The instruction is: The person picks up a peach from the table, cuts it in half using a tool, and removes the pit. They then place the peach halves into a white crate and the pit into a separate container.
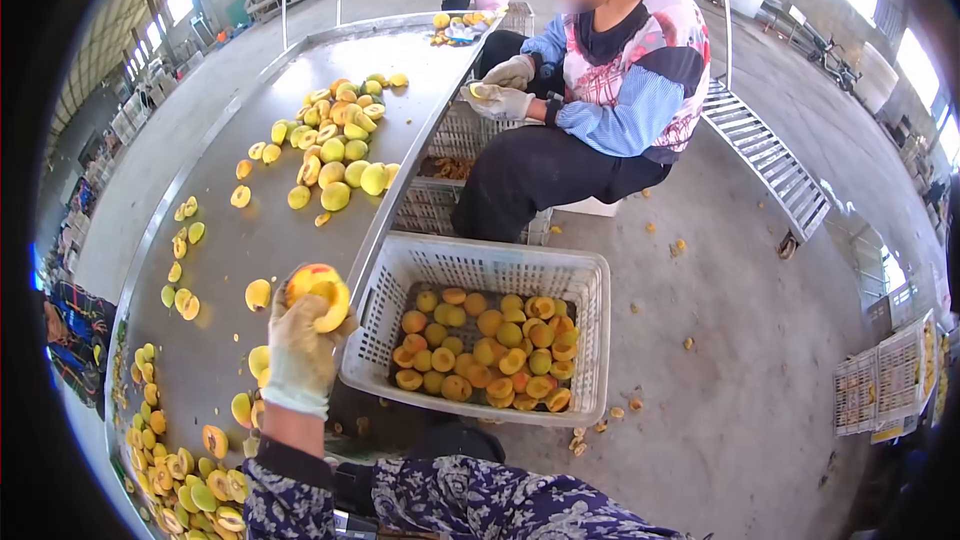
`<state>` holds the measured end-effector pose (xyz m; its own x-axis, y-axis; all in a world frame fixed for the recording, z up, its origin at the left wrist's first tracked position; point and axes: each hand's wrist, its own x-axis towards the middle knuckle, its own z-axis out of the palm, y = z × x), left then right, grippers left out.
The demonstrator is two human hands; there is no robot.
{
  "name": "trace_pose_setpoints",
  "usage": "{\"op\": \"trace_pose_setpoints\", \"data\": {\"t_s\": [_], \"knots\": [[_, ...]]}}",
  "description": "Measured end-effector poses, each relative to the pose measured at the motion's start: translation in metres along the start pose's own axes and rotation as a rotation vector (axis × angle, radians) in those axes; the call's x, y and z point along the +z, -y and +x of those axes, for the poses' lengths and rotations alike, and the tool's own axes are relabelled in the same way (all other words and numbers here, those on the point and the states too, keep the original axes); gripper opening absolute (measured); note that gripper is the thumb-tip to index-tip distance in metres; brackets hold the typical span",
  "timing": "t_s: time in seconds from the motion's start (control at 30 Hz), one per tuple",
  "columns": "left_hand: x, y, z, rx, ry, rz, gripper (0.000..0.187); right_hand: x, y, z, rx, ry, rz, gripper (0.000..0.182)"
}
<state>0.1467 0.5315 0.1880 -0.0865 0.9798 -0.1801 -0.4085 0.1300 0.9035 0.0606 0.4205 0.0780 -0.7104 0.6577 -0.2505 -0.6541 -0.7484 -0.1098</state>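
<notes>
1 gloved hand (pixel 300 350) raised, gripping peach (pixel 320 292)

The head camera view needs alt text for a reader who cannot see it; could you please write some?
A gloved left hand holds up a split apricot over a metal table strewn with whole and halved fruit. Beside it, a white plastic crate holds apricot halves; farther along, a seated co-worker in gloves handles another fruit.
</notes>
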Motion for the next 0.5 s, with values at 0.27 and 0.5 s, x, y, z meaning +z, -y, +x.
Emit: {"op": "trace_pose_setpoints", "data": {"t_s": [0.27, 0.5], "knots": [[-0.057, -0.03, -0.069, 0.043, -0.113, -0.018, 0.041, 0.015, -0.033, 0.01, -0.043, 0.053, 0.083, 0.035], [-0.171, -0.043, -0.157, 0.064, -0.316, -0.109, 0.035, 0.016, -0.024, 0.022, -0.029, -0.039, -0.209, 0.045]]}}
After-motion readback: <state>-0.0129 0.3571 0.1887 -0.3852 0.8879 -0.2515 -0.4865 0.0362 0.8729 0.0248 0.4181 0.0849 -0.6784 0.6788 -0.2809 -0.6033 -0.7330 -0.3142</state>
